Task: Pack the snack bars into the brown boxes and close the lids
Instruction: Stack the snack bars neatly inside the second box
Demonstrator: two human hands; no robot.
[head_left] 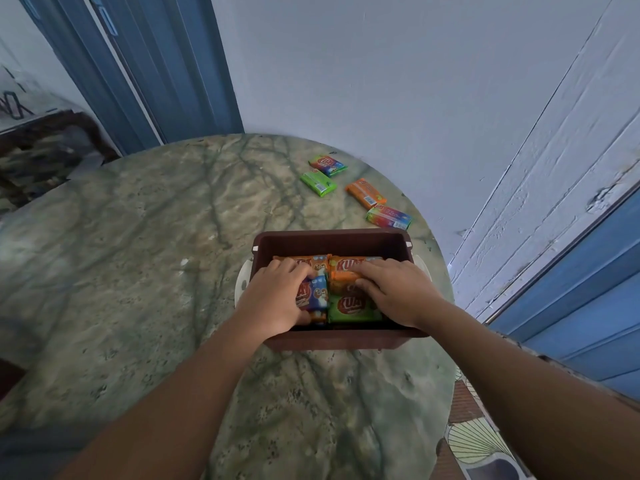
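A brown box (332, 239) stands open on the marble table, near its right side. Several snack bars lie inside it, among them an orange one (343, 268) and a green one (351, 306). My left hand (277, 299) is inside the box and grips a blue bar (315, 292) between thumb and fingers. My right hand (394, 289) is in the box too, fingers curled over the orange bar on the right. Beyond the box, loose bars lie on the table: two green (318, 182), one orange (365, 192), one multicoloured (389, 216).
The round marble table (156, 254) stretches left and toward me. A white handle (242, 282) sticks out at the box's left side. A pale wall stands close behind the loose bars, with a blue door (588, 306) at right.
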